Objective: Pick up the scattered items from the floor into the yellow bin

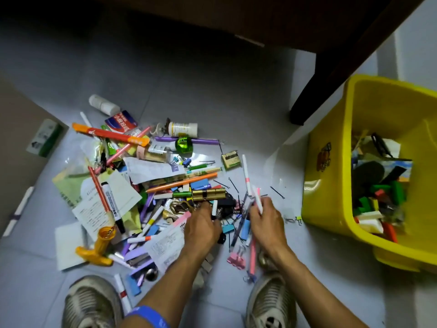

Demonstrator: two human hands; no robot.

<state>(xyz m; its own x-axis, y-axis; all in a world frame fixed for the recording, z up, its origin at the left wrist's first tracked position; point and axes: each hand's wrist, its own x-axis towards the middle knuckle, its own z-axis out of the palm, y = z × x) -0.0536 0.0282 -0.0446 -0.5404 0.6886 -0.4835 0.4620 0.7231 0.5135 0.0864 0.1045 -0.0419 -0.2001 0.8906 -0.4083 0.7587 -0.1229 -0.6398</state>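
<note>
Head view: the scattered items (151,185) lie in a loose heap on the grey tiled floor (212,91), spread from the far left to just in front of the person's shoes (92,301). The yellow bin (331,185) stands on the floor to the right, near the heap but apart from it, already partly filled with blocks and oddments.

The right hand (267,223) is curled round a bundle of pens (256,200), its grip pressed on them, with a few sticking up past the fingers. The left hand (201,226) is knuckles-up over the near right edge of the heap, fingers bent down into it and pinching a small white pen (214,208).

Most of the pile should be light and stiff: pens, markers, erasers, clips, best gathered lengthwise in bunches. The brass lock cylinder (208,194) looks heavy and wants a firm hold round its middle. The paper slips are limp and will slide; the thin hairpins (277,192) lie flat and need a fingertip pinch.

The tiles look smooth and glossy. A dark wooden furniture leg (314,91) stands far right, behind the bin.
</note>
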